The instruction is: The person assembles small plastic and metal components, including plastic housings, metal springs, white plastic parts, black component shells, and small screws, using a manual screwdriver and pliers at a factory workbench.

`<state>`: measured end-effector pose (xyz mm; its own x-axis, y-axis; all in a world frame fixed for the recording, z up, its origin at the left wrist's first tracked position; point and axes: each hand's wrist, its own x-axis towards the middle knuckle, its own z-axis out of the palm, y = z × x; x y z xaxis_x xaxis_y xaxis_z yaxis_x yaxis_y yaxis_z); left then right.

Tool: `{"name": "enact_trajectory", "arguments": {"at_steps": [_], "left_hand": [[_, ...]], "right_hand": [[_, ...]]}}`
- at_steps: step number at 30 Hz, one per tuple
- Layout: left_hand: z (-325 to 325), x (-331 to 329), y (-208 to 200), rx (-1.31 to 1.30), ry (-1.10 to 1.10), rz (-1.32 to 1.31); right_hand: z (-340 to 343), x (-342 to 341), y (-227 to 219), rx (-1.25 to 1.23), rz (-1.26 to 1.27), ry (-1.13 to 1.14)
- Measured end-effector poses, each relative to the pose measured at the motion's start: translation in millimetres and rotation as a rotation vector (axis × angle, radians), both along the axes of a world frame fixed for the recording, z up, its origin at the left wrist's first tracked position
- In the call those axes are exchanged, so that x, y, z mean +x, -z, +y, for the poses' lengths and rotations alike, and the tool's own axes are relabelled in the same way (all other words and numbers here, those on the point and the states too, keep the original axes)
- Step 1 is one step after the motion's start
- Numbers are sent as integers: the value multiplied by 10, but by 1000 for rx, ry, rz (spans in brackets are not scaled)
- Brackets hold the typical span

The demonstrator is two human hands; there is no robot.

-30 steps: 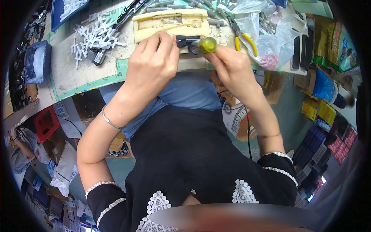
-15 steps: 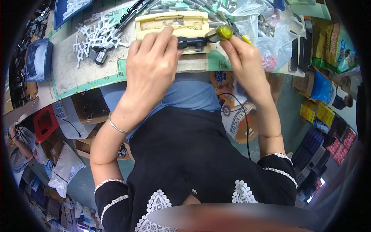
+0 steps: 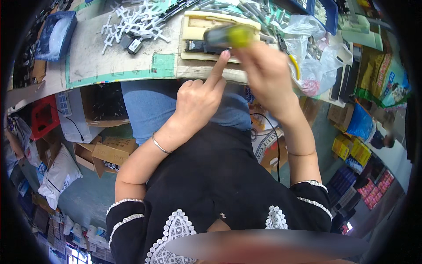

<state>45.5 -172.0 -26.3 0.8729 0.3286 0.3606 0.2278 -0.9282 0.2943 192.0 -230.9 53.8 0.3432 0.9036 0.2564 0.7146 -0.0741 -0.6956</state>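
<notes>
A long black plastic part lies in the near groove of a cream-coloured block fixture on the table. My left hand holds nothing; its index finger stretches to the fixture's near edge, the tip at the black part, while the other fingers are bent. My right hand is closed on a tool with a yellow-green end and a dark grey body, smeared by motion. That tool hangs over the right half of the fixture and hides some of the black part. Its exact kind is not clear.
White branching plastic pieces lie heaped left of the fixture, beside a small black part. Grey sticks lie behind it. Yellow-handled pliers and clear plastic bags are on the right. A blue tray stands far left.
My left hand has drawn back toward me off the fixture, leaving its index finger extended at the black part. My right hand has shifted slightly left with the tool. The view has shifted.
</notes>
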Motion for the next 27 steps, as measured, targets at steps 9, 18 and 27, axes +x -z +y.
{"name": "enact_trajectory", "arguments": {"at_steps": [9, 18, 27], "left_hand": [[-5, -44, 65, -108, 1, -36], [55, -21, -3, -206, 29, -121], [263, -12, -166, -575, 151, -162]], "right_hand": [[200, -194, 69, -202, -239, -171], [520, -70, 135, -264, -277, -156], [-536, 1014, 108, -94, -53, 739]]}}
